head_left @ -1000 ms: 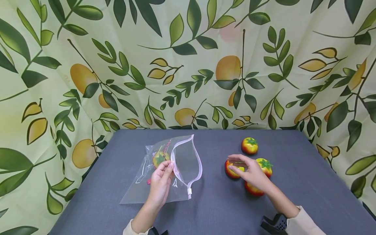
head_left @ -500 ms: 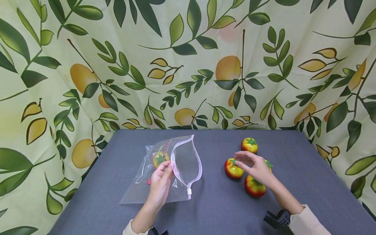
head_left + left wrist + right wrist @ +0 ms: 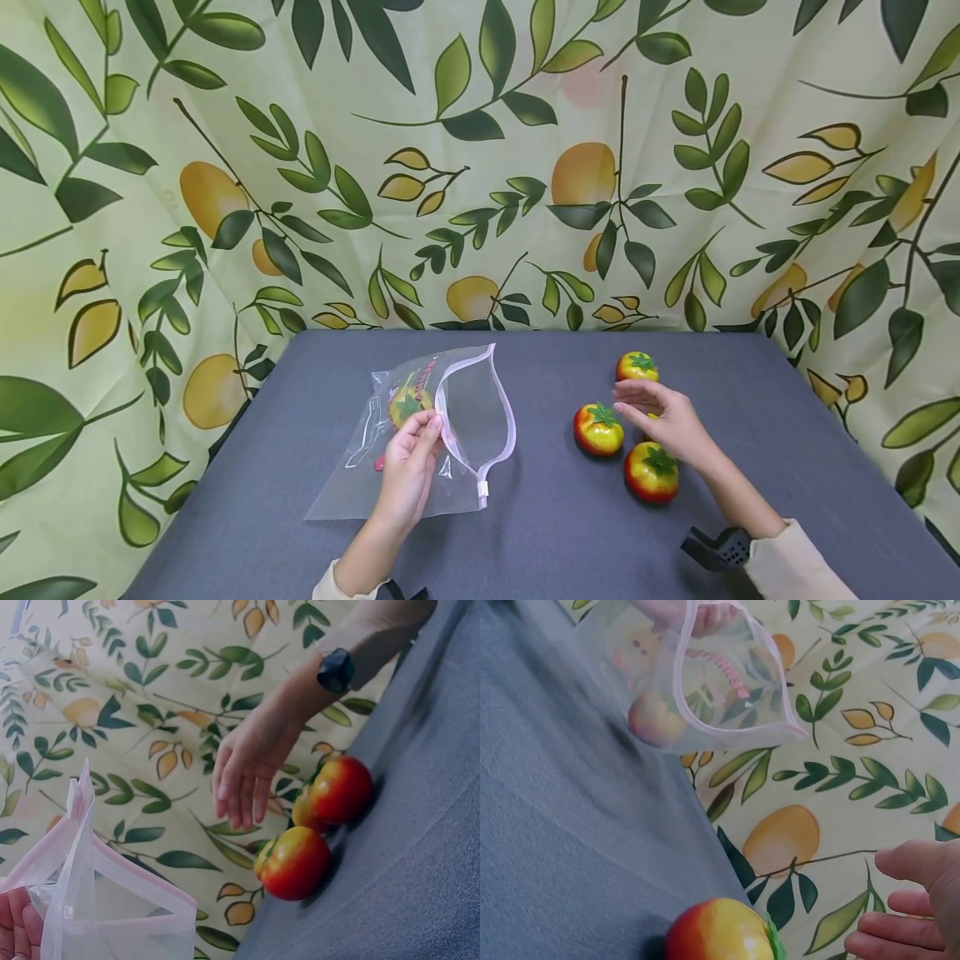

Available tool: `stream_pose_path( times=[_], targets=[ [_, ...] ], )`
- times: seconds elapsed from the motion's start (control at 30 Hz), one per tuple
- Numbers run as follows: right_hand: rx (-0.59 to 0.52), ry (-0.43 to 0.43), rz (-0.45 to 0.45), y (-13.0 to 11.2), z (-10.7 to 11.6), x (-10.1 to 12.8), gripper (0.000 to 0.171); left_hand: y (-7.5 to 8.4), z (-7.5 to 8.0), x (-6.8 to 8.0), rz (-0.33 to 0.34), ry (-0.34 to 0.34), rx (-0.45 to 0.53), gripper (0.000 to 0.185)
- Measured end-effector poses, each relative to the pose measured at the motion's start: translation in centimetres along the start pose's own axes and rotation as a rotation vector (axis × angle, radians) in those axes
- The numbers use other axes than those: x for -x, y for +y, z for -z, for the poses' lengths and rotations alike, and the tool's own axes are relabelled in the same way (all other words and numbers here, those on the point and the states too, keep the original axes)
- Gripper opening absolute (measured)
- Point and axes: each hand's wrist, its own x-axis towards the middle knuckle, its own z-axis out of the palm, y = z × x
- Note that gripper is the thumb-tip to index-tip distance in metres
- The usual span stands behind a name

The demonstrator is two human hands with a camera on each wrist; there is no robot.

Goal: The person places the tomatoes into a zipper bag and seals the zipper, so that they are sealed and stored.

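Observation:
My left hand (image 3: 410, 467) pinches the rim of a clear slider zip bag (image 3: 457, 492), whose mouth gapes to the right. Inside the bag lies one red-and-yellow fruit (image 3: 407, 407) with a green leafy top, like a tomato or persimmon. On the right, my right hand (image 3: 666, 421) hovers with relaxed fingers and nothing held. Beneath and around it sit similar fruits: one at the left (image 3: 596, 432), one in front (image 3: 651, 475), one behind (image 3: 636, 365). Another is mostly hidden under the hand. In the right wrist view, a fruit (image 3: 720, 934) sits below my fingers (image 3: 900, 930).
The grey-blue tabletop (image 3: 555, 533) spreads under everything. A leaf-and-fruit patterned cloth (image 3: 480, 225) hangs behind the table's far edge and along both sides. Dark wrist devices (image 3: 716, 548) sit at the cuffs.
My right hand has drawn back to the right and slightly up, away from the left fruit, uncovering it and the front fruit. The left hand and bag stay put.

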Motion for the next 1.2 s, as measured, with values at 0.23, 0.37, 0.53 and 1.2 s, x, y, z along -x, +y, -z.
stream_pose_path(
  times=[0.23, 0.37, 0.53, 1.2],
  targets=[
    [-0.010, 0.005, 0.020, 0.6, 0.8, -0.3, 0.034, 0.0, 0.0, 0.0, 0.006, 0.000, -0.002, 0.010],
    [-0.009, 0.012, 0.040, 1.0, 1.2, -0.5, 0.033, 0.0, 0.0, 0.0, 0.010, 0.001, -0.003, 0.010],
    [-0.004, 0.024, 0.022, 1.6, 1.7, -0.8, 0.031, -0.1, 0.0, 0.0, 0.018, -0.003, -0.001, 0.010],
    [0.108, 0.055, -0.073, 3.5, 3.1, -1.8, 0.039, -0.3, 0.1, 0.1, 0.021, -0.020, 0.009, 0.009]
  ],
)
